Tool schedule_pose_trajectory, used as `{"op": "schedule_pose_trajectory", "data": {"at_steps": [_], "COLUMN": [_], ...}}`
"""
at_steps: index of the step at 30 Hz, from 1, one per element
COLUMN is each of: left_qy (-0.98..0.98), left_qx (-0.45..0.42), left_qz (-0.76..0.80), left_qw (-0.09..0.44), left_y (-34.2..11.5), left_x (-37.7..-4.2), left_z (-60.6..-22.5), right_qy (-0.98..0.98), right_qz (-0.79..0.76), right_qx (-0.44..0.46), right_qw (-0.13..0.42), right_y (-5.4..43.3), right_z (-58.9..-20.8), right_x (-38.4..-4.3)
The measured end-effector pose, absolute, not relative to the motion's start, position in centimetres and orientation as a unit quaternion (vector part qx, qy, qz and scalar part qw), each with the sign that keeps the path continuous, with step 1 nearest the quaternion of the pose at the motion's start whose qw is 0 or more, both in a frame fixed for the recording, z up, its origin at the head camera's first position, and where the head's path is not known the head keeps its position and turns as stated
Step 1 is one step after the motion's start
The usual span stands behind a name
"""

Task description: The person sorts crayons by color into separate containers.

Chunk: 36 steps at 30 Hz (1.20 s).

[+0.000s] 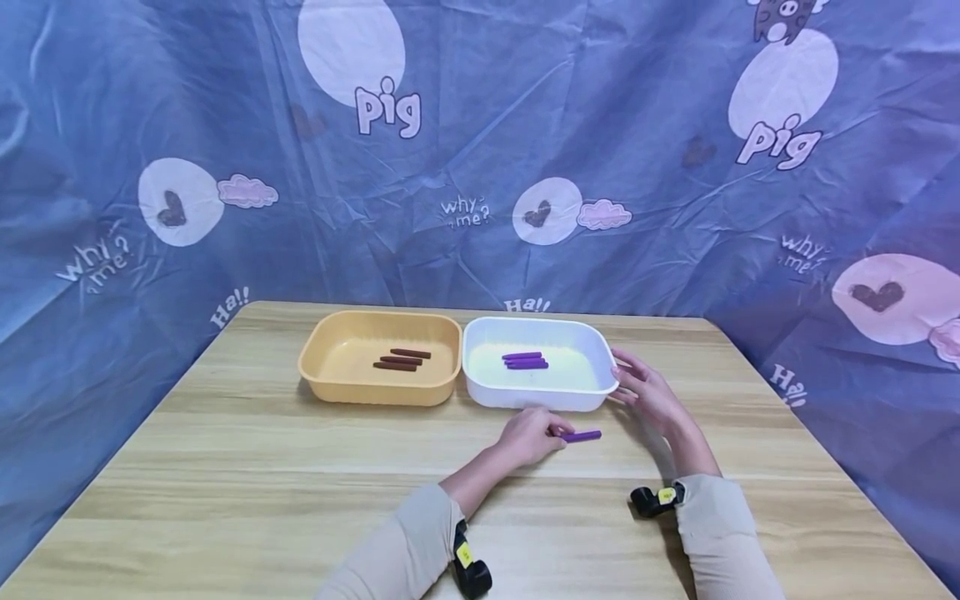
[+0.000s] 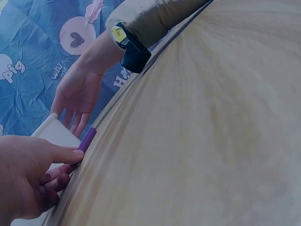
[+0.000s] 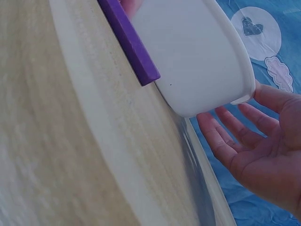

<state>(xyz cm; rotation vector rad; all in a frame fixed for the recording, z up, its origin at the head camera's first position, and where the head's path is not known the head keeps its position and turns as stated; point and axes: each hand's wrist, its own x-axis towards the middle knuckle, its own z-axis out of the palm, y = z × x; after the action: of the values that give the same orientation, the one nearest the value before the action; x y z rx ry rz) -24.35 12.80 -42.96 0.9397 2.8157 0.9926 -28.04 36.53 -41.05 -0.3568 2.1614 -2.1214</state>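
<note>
My left hand [image 1: 531,435] pinches one end of a purple crayon [image 1: 583,436] between thumb and fingers, low over the table in front of the white basket [image 1: 540,398]. In the left wrist view the crayon [image 2: 88,139] sticks out past the thumb tip. At the basket's right end, my right hand [image 1: 651,398] touches the outer wall and rim with fingers loosely extended. The right wrist view shows this hand [image 3: 263,141] beside the basket's corner [image 3: 197,101]. Several purple crayons [image 1: 527,362] lie together inside the white basket.
A yellow-orange basket [image 1: 381,394] stands against the left side of the white one, with 3 brown crayons [image 1: 401,361] in it. Both sit near the back of the wooden table [image 1: 225,483]. A blue printed cloth [image 1: 465,150] hangs behind and around the table.
</note>
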Motion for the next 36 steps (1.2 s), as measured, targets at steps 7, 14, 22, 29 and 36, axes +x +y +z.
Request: {"op": "schedule_pose_trajectory", "data": {"at_steps": [7,14,22,29,36], "left_qy": [0.9,0.898,0.894,0.888,0.885], "left_qx": [0.299,0.293,0.283,0.275,0.276], "left_qz": [0.317,0.329,0.348,0.368,0.375], "left_qw": [0.009,0.013,0.022,0.026,0.019], "left_y": [12.8,12.7,12.8,12.6,12.5], "left_x": [-24.4,-24.4,-24.5,-24.4,-23.8], "left_z": [-43.0,-43.1,-43.2,-43.0,-42.0], "right_qy": [0.712,0.709,0.71,0.706,0.708], "right_qz": [-0.695,-0.698,-0.697,-0.701,-0.699], "right_qx": [-0.082,-0.083,-0.082,-0.079,-0.079], "right_qw": [0.057,0.058,0.052,0.06,0.057], "right_y": [36.2,36.0,36.2,36.0,36.0], "right_z": [-40.6,-40.6,-40.5,-40.4,-40.4], "right_x": [-27.9,-27.8,-27.7,-27.7,-27.7]}}
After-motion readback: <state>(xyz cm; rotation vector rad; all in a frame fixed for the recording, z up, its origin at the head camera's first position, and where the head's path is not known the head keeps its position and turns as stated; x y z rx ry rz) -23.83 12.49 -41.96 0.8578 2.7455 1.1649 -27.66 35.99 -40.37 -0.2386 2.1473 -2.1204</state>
